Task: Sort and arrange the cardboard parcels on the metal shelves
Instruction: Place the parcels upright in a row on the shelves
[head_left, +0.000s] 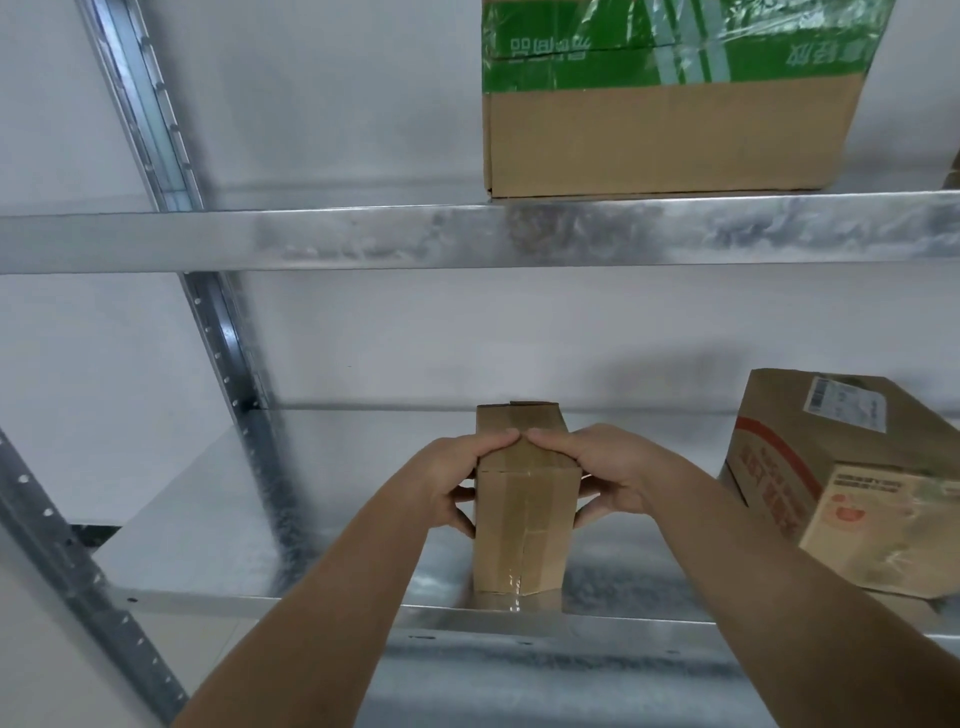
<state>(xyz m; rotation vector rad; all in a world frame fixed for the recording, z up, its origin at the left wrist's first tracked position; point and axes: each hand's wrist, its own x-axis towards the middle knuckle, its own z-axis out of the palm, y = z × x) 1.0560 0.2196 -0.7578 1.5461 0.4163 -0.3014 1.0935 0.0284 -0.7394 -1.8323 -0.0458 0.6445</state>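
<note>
Both hands around upright parcel

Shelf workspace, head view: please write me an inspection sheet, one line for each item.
Surface: lower metal shelf, bare on its left part; upper metal shelf above.
Job's things: small taped parcel upright at the lower shelf's front edge; green-printed box on the upper shelf; two leaning printed boxes at right.
Clutter: nothing seen.
Grippers: left hand and right hand hold the small parcel from both sides.
Cables: nothing seen.
Surroundings: white wall, perforated upright post.
</note>
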